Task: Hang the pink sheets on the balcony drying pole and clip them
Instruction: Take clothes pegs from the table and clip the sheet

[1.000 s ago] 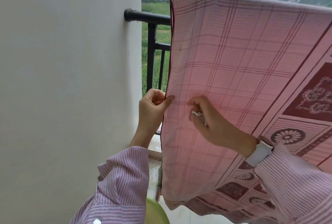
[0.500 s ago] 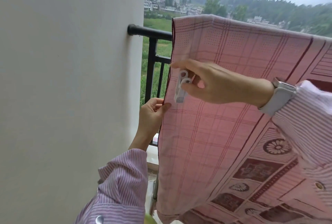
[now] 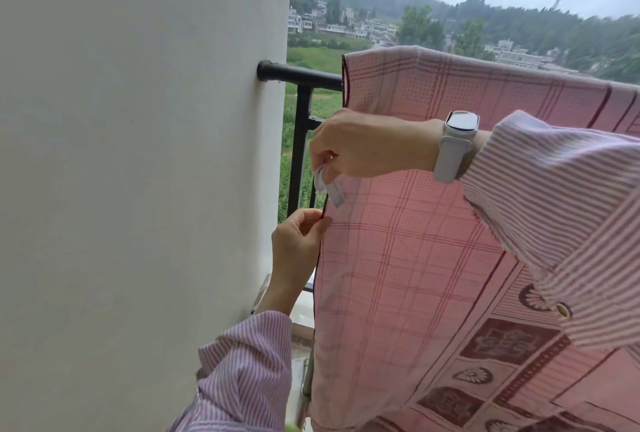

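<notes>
While the sheet (image 3: 433, 241) drapes over the black rail (image 3: 304, 75) across frame right, beside the white wall (image 3: 138, 154) filling the left, the left hand (image 3: 298, 241) pinches its edge and the right hand (image 3: 367, 144) grips a white clip (image 3: 329, 185) at that edge.

Soft overcast daylight comes from the upper right; hazy hills (image 3: 519, 22), slight overall softness, wide-angle bending at edges.

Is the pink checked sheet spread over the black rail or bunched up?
Spread. The pink checked sheet drapes flat over the black rail, its left edge pinched by the left hand; the right hand holds a white clip there.
</notes>
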